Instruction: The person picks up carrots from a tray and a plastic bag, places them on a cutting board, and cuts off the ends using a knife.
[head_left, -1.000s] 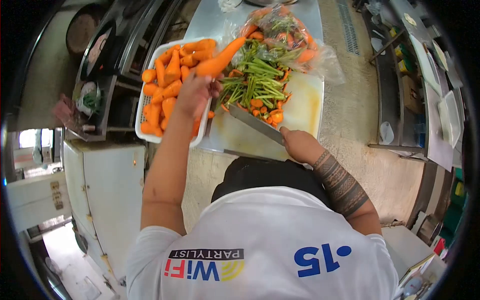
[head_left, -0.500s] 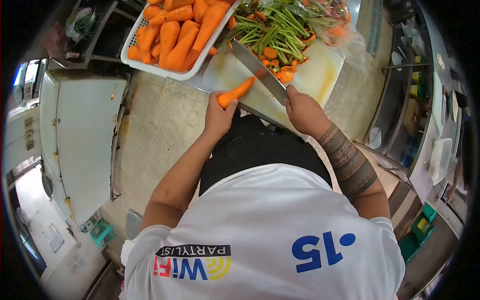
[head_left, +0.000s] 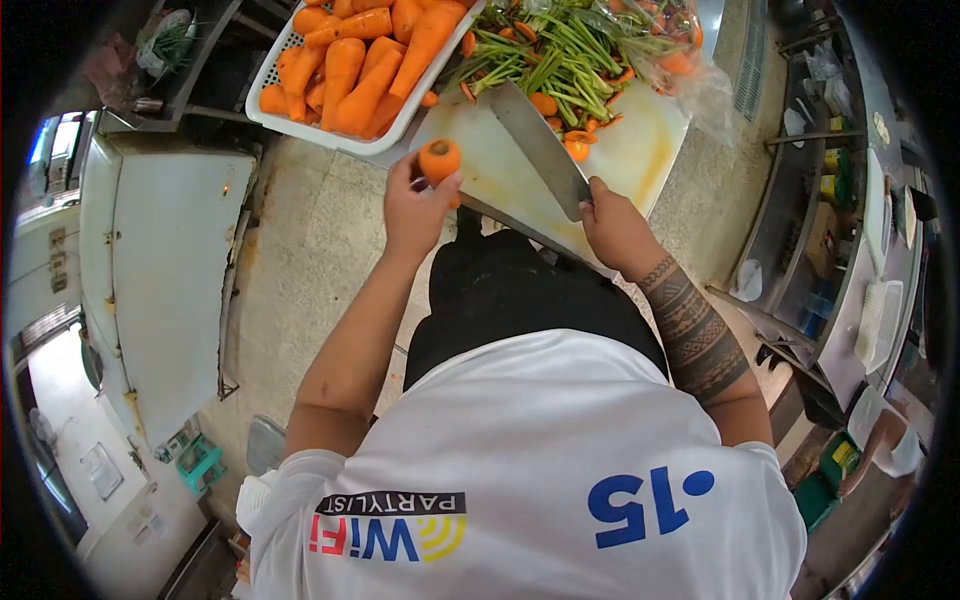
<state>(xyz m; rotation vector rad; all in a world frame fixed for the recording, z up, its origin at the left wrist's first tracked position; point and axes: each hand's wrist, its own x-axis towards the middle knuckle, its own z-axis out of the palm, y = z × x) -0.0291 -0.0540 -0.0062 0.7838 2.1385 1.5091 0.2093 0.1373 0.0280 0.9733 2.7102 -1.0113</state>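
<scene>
Left grip (head_left: 418,210) clasps a carrot (head_left: 439,160) near the edge, right grip (head_left: 613,226) a knife (head_left: 540,150); bare cutting board (head_left: 490,165) between.

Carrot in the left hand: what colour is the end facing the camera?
The carrot is orange there, with a dark brownish centre; best in the head view.

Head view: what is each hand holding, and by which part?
Left hand: a carrot, around its body just below the broad end. Right hand: a large knife, by its handle, mostly hidden in the grip.

Kitchen, cleaver (head_left: 540,145), stained cutting board (head_left: 650,150), basket (head_left: 322,137) of carrots (head_left: 368,100), metal shelving (head_left: 800,215)
</scene>
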